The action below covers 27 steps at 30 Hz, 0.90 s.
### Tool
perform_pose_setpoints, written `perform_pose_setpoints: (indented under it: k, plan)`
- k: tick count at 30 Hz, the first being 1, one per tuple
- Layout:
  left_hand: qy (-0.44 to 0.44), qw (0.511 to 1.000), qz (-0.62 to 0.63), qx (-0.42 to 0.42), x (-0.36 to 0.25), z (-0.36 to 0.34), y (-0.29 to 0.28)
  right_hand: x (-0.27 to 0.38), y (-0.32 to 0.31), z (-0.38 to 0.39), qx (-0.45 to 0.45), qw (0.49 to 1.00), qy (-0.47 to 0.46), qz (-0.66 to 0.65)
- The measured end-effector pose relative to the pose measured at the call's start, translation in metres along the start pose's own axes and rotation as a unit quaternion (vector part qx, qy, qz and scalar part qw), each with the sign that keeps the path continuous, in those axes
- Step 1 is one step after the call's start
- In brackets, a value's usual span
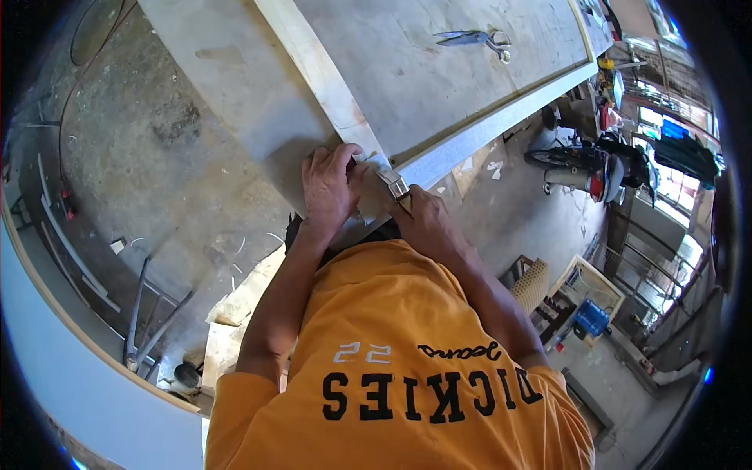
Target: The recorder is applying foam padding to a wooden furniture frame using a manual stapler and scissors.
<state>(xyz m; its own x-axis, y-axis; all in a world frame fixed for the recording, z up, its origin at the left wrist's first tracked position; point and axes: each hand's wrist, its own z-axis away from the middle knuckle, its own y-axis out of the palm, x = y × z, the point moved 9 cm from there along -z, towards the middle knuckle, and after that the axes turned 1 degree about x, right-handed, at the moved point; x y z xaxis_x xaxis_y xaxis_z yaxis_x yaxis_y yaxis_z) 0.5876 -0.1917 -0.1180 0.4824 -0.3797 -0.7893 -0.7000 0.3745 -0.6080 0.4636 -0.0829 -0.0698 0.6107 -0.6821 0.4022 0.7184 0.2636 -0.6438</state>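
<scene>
Metal tool (394, 186) | pinched in right hand (423, 219) at panel (439, 78) corner | left hand (327, 188) flat, fingers spread, just beside | worktop (227, 70)

Both hands crowd the near corner of the bench (470, 78): the left hand (327, 188) lies flat on the pale wooden strip (313, 70), and the right hand (419, 215) has its grip closed on a small metal tool (394, 185) just beside it, with hardly any gap between them. Beyond the hands the grey board top lies open all the way up to the scissors (474, 37) near the far edge, well apart. The raised strip runs along the left edge as a low ridge. To the right of the bench edge, the parked motorcycle (583, 168) narrows the floor passage.
</scene>
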Motion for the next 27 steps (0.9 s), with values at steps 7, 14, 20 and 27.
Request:
perform_pose_setpoints:
  k: [7,14,20,27]
  plan:
    - [-0.020,1.000,0.020,0.010,0.003,-0.004,-0.002,0.004,-0.001,-0.015,-0.017,0.998,0.041,0.040]
    - [-0.045,0.998,0.025,0.020,0.009,-0.004,0.002,0.011,-0.005,-0.019,0.000,0.998,0.050,0.023]
    - [-0.037,0.999,0.032,0.011,0.006,-0.008,-0.002,0.011,-0.006,-0.024,-0.005,0.998,0.057,0.024]
    - [-0.036,0.999,0.021,0.013,0.006,-0.006,0.001,0.008,-0.004,-0.027,-0.024,0.999,0.048,0.011]
